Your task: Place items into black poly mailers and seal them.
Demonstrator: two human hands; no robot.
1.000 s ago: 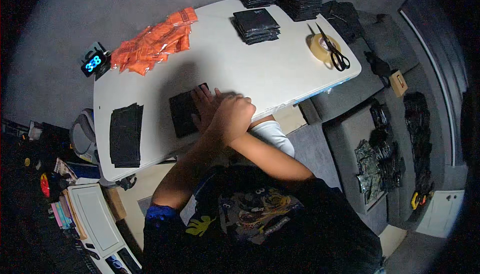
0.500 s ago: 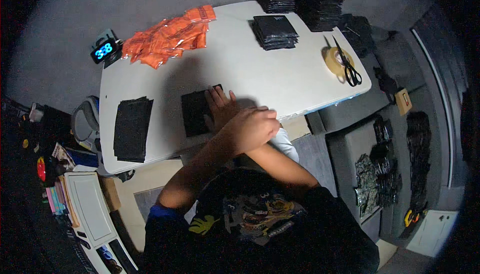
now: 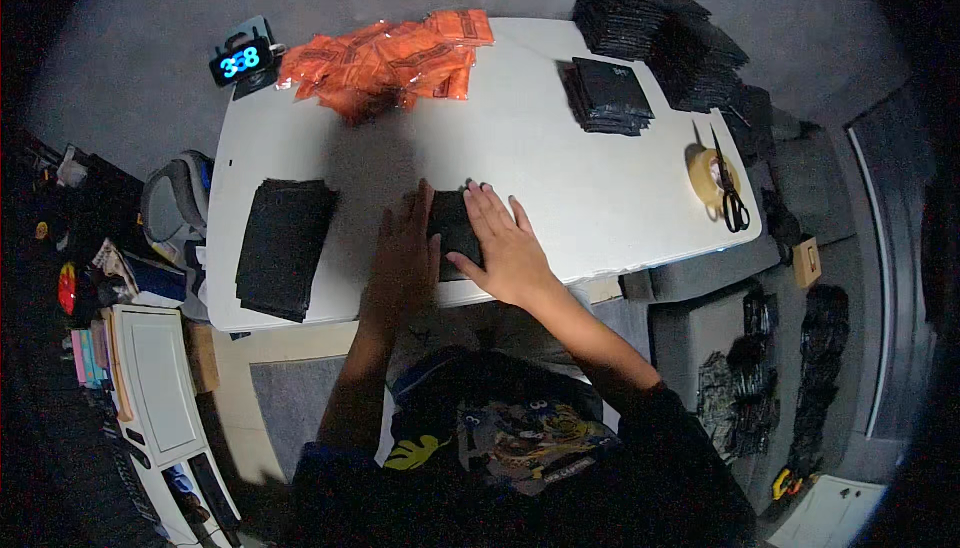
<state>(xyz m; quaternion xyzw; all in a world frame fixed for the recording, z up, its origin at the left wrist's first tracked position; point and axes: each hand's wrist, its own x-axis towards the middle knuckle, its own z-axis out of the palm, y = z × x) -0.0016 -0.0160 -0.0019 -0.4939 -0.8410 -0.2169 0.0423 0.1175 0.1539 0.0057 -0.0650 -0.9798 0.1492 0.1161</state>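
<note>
Head view is feeding through to me from afar; where are you seeing the black flat packet [image 3: 454, 233]?

It's lying on the white table [image 3: 520, 138], close to the table's near edge, between the person's two hands.

How are the fingers looking?

On the right hand [image 3: 508, 248] they're stretching out nearly straight, a little apart, with the thumb reaching over the packet; I'm seeing it resting there, not closing around anything. On the left hand [image 3: 405, 253] they're extending along the packet's other side, but it's sinking into shadow, so I'm not able to tell whether it's touching.

What's worrying you?

Uneven pressure, mainly. With one hand bearing harder, the thin material could be creasing or skewing. Lying that near the table's edge, it could also be slipping over on a careless pull.

Anything else?

At the table's left end, a stack of black sheets [image 3: 285, 248] is showing ragged edges; a brushing arm could be fanning it. At the right end, scissors [image 3: 733, 206] are resting on a tape roll [image 3: 703, 180], and a knock could be sending them sliding.
</note>
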